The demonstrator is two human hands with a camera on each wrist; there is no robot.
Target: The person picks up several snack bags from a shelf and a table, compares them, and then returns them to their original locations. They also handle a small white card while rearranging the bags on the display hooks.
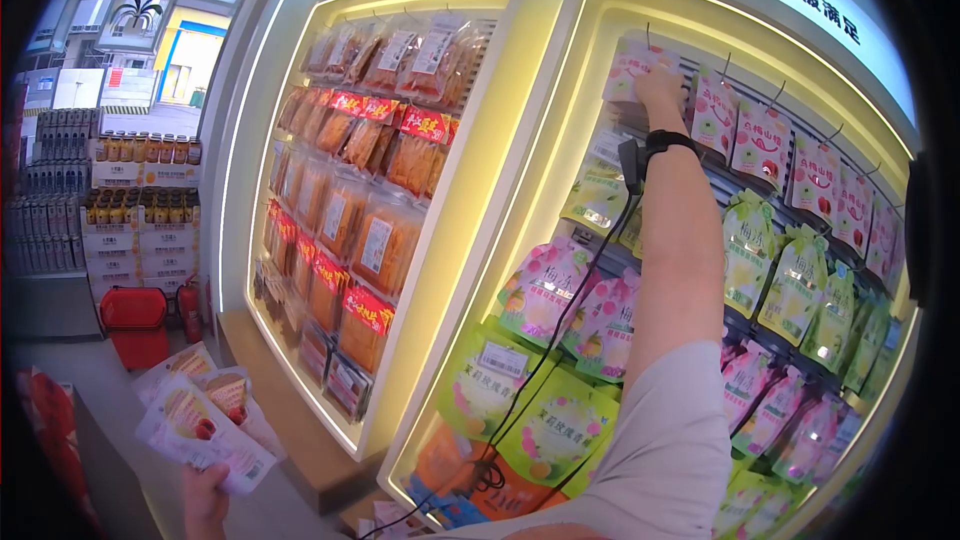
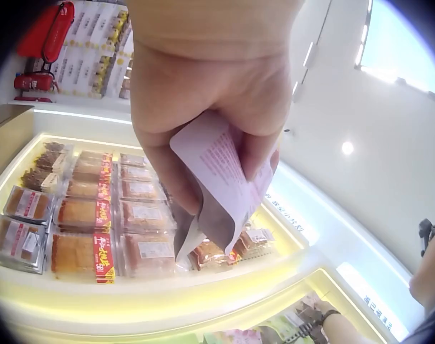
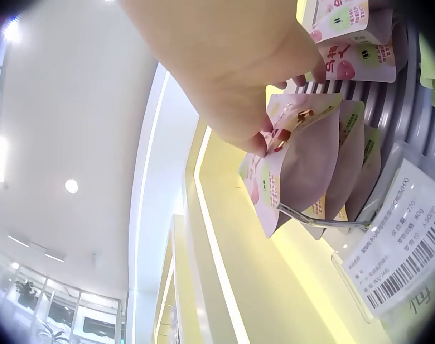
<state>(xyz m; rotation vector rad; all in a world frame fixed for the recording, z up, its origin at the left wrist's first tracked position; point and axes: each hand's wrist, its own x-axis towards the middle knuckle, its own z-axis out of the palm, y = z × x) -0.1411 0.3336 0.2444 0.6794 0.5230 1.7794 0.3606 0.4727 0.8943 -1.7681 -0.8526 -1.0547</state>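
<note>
My left hand is low at the left in the head view, gripping several pale pink snack pouches fanned out at their lower edge. The left wrist view shows its fingers and thumb around the pouches, their printed backs partly visible. High on the right-hand display, my right hand reaches to a pink snack pouch at the top left hook. In the right wrist view the thumb and fingers pinch this front pouch; a metal hook runs by it, with more pouches hanging behind.
Rows of hanging pink and green pouches fill the display right of my arm. A second lit display holds packaged brown snacks. A black cable hangs from my right wrist. A red bin and fire extinguisher stand at left.
</note>
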